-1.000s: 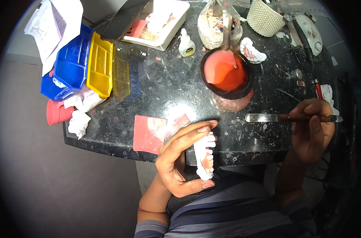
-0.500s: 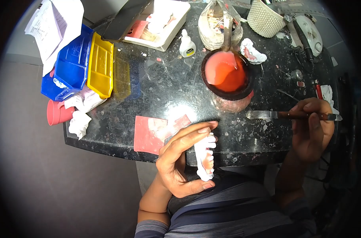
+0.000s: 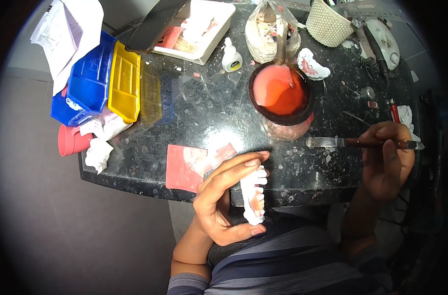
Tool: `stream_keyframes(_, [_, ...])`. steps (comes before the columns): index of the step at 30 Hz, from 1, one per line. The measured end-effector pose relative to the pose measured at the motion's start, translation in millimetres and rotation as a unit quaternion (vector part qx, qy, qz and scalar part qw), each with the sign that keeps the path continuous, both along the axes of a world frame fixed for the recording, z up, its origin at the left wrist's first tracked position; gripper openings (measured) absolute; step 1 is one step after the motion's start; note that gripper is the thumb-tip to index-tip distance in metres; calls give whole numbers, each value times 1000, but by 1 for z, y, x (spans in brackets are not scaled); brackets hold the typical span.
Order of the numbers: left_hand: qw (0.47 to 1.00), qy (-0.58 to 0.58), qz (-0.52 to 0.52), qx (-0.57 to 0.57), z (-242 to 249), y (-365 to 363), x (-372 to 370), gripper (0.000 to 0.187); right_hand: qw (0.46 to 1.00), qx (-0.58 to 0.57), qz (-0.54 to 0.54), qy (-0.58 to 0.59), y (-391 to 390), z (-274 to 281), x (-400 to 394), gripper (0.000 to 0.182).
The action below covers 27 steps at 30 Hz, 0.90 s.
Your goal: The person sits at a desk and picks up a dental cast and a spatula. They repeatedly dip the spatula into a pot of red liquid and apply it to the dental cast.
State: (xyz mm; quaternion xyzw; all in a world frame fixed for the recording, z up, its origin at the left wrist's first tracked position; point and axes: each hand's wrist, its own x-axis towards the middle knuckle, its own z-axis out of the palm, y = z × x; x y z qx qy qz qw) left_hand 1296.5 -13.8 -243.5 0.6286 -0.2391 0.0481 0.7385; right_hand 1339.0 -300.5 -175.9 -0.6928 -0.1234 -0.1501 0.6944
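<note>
My left hand (image 3: 217, 199) grips a white dental model (image 3: 253, 196) with pinkish material along its teeth, held upright between thumb and fingers at the table's front edge. My right hand (image 3: 388, 160) is closed on the dark handle of a metal spatula (image 3: 327, 142), whose flat blade points left above the table. Beyond the hands, a dark round pan (image 3: 283, 119) holds melted red wax (image 3: 288, 101) with a paler pink piece in it. Behind my left hand lie pink wax sheets (image 3: 184, 167), partly covered by the fingers.
A blue bin (image 3: 89, 78), a yellow tray (image 3: 124, 81) and a red mug (image 3: 74, 140) stand at the left. Farther back are a white tray (image 3: 204, 54), a small bottle (image 3: 231, 59), a plastic bag (image 3: 261, 39), another white model (image 3: 312, 66) and a woven basket (image 3: 328, 24).
</note>
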Motion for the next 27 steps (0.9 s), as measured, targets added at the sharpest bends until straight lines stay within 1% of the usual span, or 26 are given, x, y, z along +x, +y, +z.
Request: stream_keyframes(27, [1000, -2, 2, -3, 0, -1, 0, 88, 1000, -3, 4, -3, -1, -2, 1, 27])
